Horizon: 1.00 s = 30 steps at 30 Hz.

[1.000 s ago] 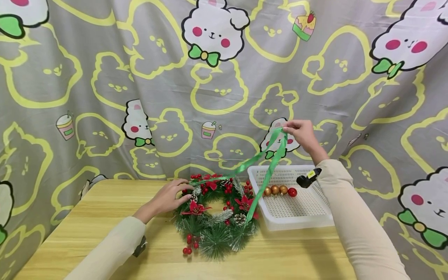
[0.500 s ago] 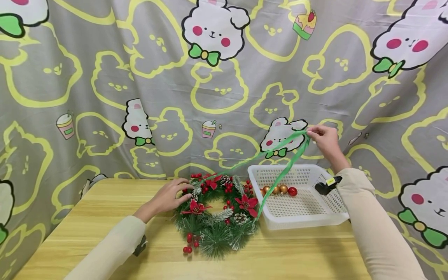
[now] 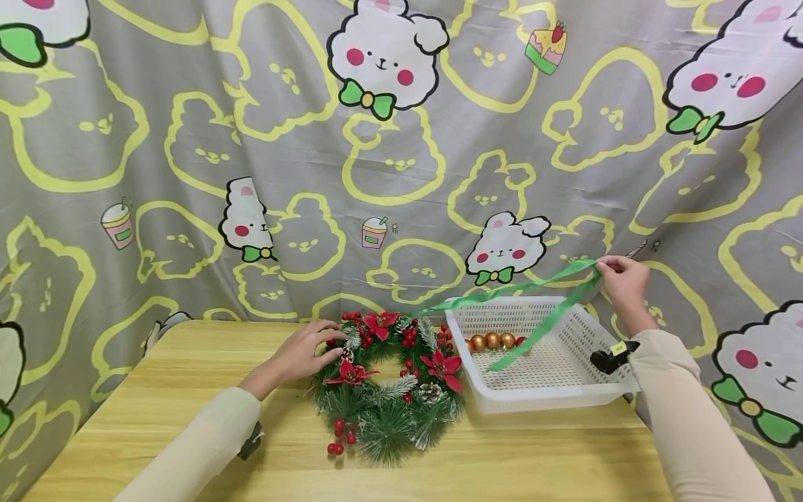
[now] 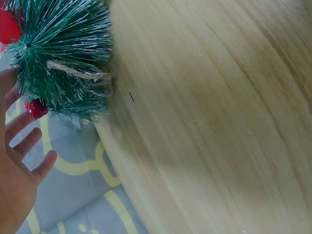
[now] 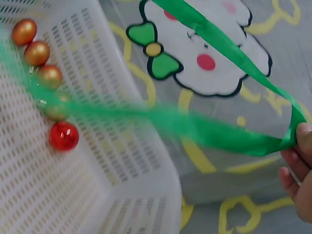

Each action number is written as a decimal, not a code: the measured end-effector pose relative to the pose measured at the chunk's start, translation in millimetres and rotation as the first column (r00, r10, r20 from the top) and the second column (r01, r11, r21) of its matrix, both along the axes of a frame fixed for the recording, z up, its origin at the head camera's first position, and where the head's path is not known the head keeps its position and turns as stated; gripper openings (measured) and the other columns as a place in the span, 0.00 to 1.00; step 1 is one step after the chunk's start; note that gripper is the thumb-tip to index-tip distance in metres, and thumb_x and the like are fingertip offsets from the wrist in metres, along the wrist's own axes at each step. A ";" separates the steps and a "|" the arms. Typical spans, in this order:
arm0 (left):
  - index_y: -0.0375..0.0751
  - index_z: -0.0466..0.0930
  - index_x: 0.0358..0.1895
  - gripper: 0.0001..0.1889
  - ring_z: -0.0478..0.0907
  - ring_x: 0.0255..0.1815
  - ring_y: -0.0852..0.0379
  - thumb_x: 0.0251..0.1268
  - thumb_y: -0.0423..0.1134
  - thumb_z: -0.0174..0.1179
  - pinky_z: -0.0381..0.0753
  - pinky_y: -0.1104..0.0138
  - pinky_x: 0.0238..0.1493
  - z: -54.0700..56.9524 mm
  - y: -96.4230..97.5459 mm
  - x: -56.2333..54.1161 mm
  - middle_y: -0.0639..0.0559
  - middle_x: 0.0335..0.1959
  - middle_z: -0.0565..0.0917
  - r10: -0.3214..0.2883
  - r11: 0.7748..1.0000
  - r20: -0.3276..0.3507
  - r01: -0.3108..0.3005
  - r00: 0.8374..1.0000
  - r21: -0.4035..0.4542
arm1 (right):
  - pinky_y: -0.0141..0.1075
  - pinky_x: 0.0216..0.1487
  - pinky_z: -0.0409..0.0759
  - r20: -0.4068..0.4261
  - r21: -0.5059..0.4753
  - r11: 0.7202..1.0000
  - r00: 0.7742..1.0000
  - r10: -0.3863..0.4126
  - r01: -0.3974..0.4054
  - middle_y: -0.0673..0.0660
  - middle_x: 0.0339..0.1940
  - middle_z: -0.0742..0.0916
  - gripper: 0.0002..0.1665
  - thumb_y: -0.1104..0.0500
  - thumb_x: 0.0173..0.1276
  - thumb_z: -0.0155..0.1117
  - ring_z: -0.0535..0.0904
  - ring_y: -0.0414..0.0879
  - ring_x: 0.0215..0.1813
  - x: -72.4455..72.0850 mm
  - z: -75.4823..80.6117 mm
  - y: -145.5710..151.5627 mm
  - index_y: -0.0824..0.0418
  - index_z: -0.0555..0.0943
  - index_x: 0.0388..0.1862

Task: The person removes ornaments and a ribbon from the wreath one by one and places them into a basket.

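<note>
A green Christmas wreath (image 3: 385,436) with red poinsettias, berries and pinecones lies on the table. My left hand (image 3: 304,352) rests at its left side, fingertips touching the greenery. In the left wrist view, the fingers of that left hand (image 4: 19,161) are spread and fairly straight. My right hand (image 3: 627,284) is raised above the basket's right side and pinches a green ribbon (image 3: 544,326) near its middle. Two strands hang from the pinch: one reaches back toward the top of the wreath, the other dangles over the basket. The right wrist view shows the ribbon (image 5: 214,134) folded at the fingertips.
A white plastic basket (image 3: 546,401) stands right of the wreath. Inside are several gold balls (image 3: 492,341) in a row and a red ball (image 5: 64,136). The wooden table (image 3: 188,390) ends at a patterned grey curtain (image 3: 288,153) behind.
My right hand has moved right and lately down, drawing the ribbon away from the wreath. One strand that lay at the wreath's right side now hangs over the basket. My left hand stays put.
</note>
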State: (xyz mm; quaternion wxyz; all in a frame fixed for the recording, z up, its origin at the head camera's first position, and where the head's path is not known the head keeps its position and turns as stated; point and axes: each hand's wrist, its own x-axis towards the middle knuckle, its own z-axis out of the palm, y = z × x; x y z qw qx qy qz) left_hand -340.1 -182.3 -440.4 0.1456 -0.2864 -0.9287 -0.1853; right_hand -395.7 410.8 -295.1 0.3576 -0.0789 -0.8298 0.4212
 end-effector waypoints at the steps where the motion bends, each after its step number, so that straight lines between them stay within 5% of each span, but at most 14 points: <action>1: 0.47 0.84 0.61 0.18 0.74 0.68 0.36 0.75 0.49 0.61 0.73 0.39 0.66 0.1 -0.1 0.1 0.40 0.67 0.77 0.000 1.000 -0.001 0.000 1.000 0.001 | 0.17 0.27 0.65 0.000 -0.016 1.000 1.000 -0.023 0.023 0.24 0.13 0.71 0.12 0.66 0.72 0.63 0.67 0.21 0.22 0.6 -1.6 3.3 0.78 0.83 0.45; 9: 0.48 0.84 0.60 0.17 0.74 0.68 0.36 0.74 0.48 0.61 0.73 0.38 0.66 0.4 -0.3 0.3 0.40 0.66 0.78 0.002 1.000 -0.001 -0.002 1.000 0.006 | 0.21 0.31 0.64 0.051 -0.058 0.985 0.986 -0.161 0.164 0.25 0.12 0.68 0.13 0.64 0.73 0.58 0.65 0.25 0.22 5.1 -10.9 21.7 0.72 0.84 0.48; 12: 0.48 0.84 0.60 0.17 0.74 0.67 0.36 0.74 0.48 0.61 0.73 0.38 0.66 0.2 -0.4 0.2 0.40 0.66 0.78 -0.001 1.000 0.000 0.001 1.000 0.008 | 0.23 0.34 0.63 0.060 -0.108 0.966 0.971 -0.231 0.236 0.26 0.12 0.68 0.11 0.62 0.73 0.56 0.64 0.26 0.25 6.2 -11.8 23.6 0.65 0.85 0.41; 18: 0.48 0.83 0.61 0.18 0.74 0.68 0.37 0.75 0.49 0.60 0.73 0.39 0.66 -0.8 0.0 0.1 0.40 0.67 0.77 -0.002 1.000 0.002 0.002 1.000 0.004 | 0.22 0.37 0.59 0.016 -0.305 0.874 0.919 -0.393 0.379 0.30 0.16 0.68 0.21 0.63 0.70 0.54 0.61 0.26 0.26 6.5 -7.0 20.8 0.40 0.72 0.21; 21: 0.48 0.84 0.61 0.18 0.74 0.67 0.36 0.75 0.49 0.61 0.74 0.38 0.65 -1.1 0.3 0.7 0.40 0.66 0.78 -0.002 1.000 -0.005 0.003 1.000 0.008 | 0.25 0.45 0.69 0.015 -0.378 0.819 0.888 -0.460 0.431 0.31 0.19 0.68 0.24 0.63 0.70 0.54 0.62 0.27 0.28 4.8 -5.2 19.3 0.37 0.68 0.19; 26: 0.47 0.84 0.60 0.17 0.75 0.67 0.36 0.74 0.48 0.62 0.74 0.38 0.65 -1.4 1.1 1.5 0.40 0.65 0.78 -0.002 1.000 -0.008 0.002 1.000 0.015 | 0.37 0.68 0.72 -0.004 -0.449 0.736 0.822 -0.569 0.507 0.34 0.27 0.65 0.26 0.64 0.73 0.54 0.78 0.45 0.51 2.2 -4.1 18.2 0.38 0.63 0.20; 30: 0.48 0.84 0.60 0.17 0.75 0.66 0.36 0.73 0.47 0.62 0.74 0.38 0.65 -1.2 1.4 1.9 0.40 0.65 0.78 -0.005 1.000 -0.012 0.005 1.000 0.025 | 0.34 0.73 0.67 -0.082 -0.506 0.719 0.803 -0.590 0.477 0.36 0.32 0.63 0.26 0.64 0.76 0.54 0.73 0.52 0.66 4.5 -2.6 18.4 0.39 0.61 0.22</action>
